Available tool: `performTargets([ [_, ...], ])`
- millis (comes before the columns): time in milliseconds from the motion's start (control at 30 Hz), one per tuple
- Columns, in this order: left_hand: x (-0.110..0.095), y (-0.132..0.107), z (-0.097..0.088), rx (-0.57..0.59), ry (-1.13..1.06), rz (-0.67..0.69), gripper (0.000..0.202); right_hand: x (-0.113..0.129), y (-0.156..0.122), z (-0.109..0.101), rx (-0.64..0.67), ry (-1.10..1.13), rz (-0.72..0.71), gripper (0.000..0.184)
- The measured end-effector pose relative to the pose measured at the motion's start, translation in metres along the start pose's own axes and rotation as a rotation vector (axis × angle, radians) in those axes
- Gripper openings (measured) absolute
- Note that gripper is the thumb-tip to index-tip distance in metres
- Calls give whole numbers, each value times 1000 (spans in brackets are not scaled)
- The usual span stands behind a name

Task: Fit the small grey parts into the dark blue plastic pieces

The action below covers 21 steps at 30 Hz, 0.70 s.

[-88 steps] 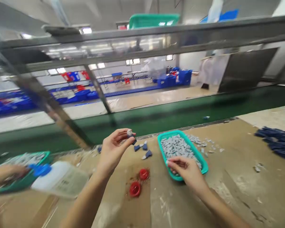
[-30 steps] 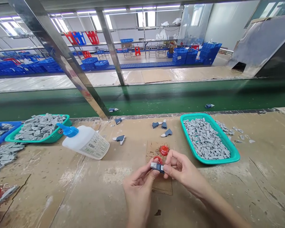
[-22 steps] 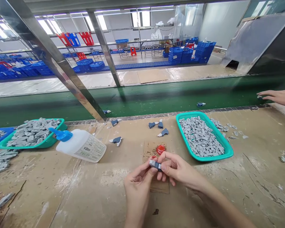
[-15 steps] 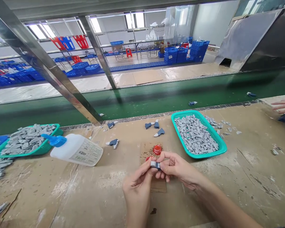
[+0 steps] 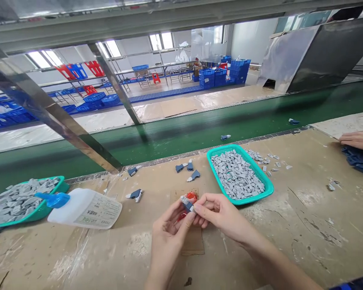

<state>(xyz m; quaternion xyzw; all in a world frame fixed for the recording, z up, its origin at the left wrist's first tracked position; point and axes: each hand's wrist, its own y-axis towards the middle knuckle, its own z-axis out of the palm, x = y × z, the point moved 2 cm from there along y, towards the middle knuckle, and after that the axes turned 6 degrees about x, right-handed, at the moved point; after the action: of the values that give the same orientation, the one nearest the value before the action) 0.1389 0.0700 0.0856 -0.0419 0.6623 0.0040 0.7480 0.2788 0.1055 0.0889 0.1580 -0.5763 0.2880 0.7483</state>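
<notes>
My left hand [image 5: 168, 237] and my right hand [image 5: 219, 213] meet above the bench, both pinching a small grey-and-dark-blue plastic part [image 5: 186, 204]. Just behind that part, a red lid [image 5: 192, 197] sits on a brown cardboard sheet [image 5: 191, 239]. A second patch of red [image 5: 182, 216] shows between my fingers, partly hidden. Several dark blue parts [image 5: 190, 166] lie beyond my hands. A teal tray [image 5: 208, 169] heaped with small grey pieces stands to the right of my right hand, not touching it.
A glue bottle [image 5: 84, 208] with a blue cap lies at left, beside a teal basket [image 5: 48, 201] of grey pieces. A co-worker's hand [image 5: 358, 140] rests above a dark blue pile [image 5: 358, 161]. A green conveyor belt [image 5: 169, 135] runs along the bench's far edge behind a steel post [image 5: 48, 104].
My hands came together on the part, and my right hand left the tray. The part now tilts over the red lid. A co-worker's hand entered at right, and the view turned.
</notes>
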Motion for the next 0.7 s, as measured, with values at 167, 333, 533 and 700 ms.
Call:
performTargets([
  [167, -6, 40, -9, 71, 221, 12, 45, 36, -11, -63, -293, -674, -84, 20],
  [333, -12, 125, -34, 18, 694, 230, 37, 44, 9, -133, -475, -1246, 166, 16],
  [533, -10, 219, -55, -19, 1048, 248, 32, 28, 49, -140, -515, -1300, 274, 13],
  [700, -1, 241, -66, 38, 1205, 264, 35, 22, 49, -139, -512, -1321, 277, 6],
])
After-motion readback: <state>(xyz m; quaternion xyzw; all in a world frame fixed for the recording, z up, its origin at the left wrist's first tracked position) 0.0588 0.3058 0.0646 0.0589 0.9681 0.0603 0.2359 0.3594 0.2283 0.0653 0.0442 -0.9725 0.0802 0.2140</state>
